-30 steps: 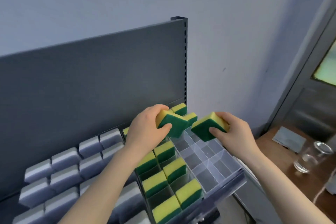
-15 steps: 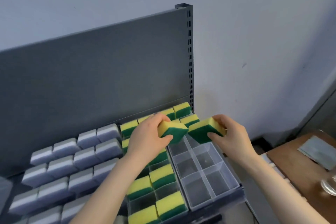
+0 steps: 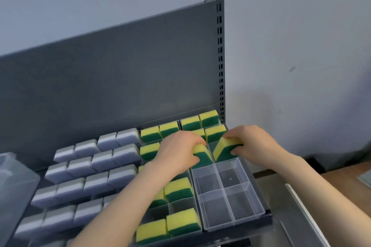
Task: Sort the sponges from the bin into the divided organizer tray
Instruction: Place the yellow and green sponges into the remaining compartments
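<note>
My left hand (image 3: 178,150) grips a yellow-and-green sponge (image 3: 201,155), tilted, low in a compartment of the clear divided organizer tray (image 3: 259,202). Beside it my right hand (image 3: 253,144) grips a second yellow-and-green sponge (image 3: 223,149), tilted into the neighbouring compartment. Both sponges sit just in front of the filled back compartments (image 3: 208,121). Several clear compartments nearer to me stand empty. A second tray section on the left (image 3: 180,224) holds several yellow-green sponges, partly hidden by my left forearm.
Rows of grey-and-white sponges (image 3: 88,168) fill the shelf to the left. A dark metal back panel (image 3: 120,78) rises behind the trays, with a slotted upright (image 3: 219,56) at its right. A clear plastic bin (image 3: 14,178) sits at far left. A wooden surface (image 3: 345,182) lies right.
Both hands have come down from above the tray, lowering the two sponges into adjacent compartments. The camera view has tilted down and left.
</note>
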A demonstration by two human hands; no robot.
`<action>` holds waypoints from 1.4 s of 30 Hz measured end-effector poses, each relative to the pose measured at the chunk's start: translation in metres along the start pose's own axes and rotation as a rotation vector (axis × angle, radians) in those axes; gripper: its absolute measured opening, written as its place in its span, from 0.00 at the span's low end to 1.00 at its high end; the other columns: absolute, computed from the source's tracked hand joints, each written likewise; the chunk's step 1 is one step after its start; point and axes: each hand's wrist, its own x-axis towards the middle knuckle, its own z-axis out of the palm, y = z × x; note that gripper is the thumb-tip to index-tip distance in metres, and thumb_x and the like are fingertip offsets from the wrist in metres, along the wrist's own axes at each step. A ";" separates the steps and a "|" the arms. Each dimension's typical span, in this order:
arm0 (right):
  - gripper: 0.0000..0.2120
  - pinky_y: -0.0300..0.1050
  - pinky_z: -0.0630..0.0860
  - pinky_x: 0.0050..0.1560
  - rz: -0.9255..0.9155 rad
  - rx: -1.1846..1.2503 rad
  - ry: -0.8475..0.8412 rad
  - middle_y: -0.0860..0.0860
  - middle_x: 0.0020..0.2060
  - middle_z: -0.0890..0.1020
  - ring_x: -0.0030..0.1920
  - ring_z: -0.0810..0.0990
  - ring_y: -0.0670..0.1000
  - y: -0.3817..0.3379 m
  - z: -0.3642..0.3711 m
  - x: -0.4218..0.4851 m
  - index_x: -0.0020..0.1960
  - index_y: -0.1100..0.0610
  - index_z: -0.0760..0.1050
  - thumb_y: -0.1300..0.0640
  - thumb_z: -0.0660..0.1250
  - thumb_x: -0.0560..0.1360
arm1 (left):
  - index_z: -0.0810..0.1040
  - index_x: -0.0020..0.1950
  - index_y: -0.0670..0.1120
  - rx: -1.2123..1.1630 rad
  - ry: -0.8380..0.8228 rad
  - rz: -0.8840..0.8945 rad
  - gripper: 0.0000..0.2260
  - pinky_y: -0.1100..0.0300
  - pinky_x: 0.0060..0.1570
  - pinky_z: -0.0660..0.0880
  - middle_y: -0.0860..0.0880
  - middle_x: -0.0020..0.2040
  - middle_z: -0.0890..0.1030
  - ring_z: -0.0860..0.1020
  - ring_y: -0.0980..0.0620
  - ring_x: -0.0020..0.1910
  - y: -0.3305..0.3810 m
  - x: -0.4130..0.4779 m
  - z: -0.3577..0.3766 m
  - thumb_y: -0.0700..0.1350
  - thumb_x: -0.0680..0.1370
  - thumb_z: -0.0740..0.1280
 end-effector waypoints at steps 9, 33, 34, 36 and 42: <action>0.12 0.44 0.75 0.44 -0.085 -0.187 -0.191 0.49 0.47 0.80 0.49 0.77 0.53 -0.011 0.011 0.021 0.52 0.52 0.77 0.61 0.67 0.70 | 0.75 0.63 0.49 0.017 -0.159 -0.074 0.25 0.58 0.45 0.75 0.51 0.58 0.78 0.76 0.49 0.54 0.006 0.022 0.016 0.49 0.68 0.77; 0.24 0.42 0.72 0.56 -0.193 0.020 0.025 0.45 0.60 0.78 0.60 0.75 0.48 0.005 0.017 0.010 0.66 0.47 0.72 0.49 0.70 0.72 | 0.72 0.67 0.55 -0.020 0.112 -0.121 0.25 0.55 0.48 0.76 0.55 0.60 0.78 0.75 0.52 0.57 0.011 -0.009 0.027 0.55 0.71 0.71; 0.22 0.43 0.73 0.56 -0.200 0.041 0.067 0.45 0.60 0.79 0.59 0.76 0.48 0.000 0.014 0.009 0.65 0.48 0.73 0.49 0.70 0.72 | 0.72 0.67 0.55 -0.034 0.140 -0.134 0.24 0.55 0.49 0.76 0.55 0.61 0.78 0.75 0.53 0.58 0.008 -0.016 0.023 0.56 0.72 0.70; 0.20 0.44 0.75 0.55 -0.215 0.073 0.108 0.45 0.57 0.80 0.57 0.78 0.48 -0.013 0.010 0.005 0.64 0.49 0.75 0.51 0.70 0.72 | 0.73 0.65 0.56 -0.049 0.184 -0.171 0.20 0.57 0.49 0.76 0.57 0.60 0.78 0.76 0.56 0.57 -0.001 -0.032 0.015 0.56 0.74 0.69; 0.21 0.40 0.74 0.55 -0.269 0.110 0.087 0.44 0.57 0.80 0.56 0.78 0.45 -0.074 0.031 -0.002 0.65 0.50 0.73 0.52 0.69 0.74 | 0.76 0.62 0.57 -0.020 0.237 -0.341 0.15 0.68 0.37 0.68 0.59 0.55 0.80 0.77 0.60 0.50 -0.046 -0.098 0.000 0.55 0.75 0.67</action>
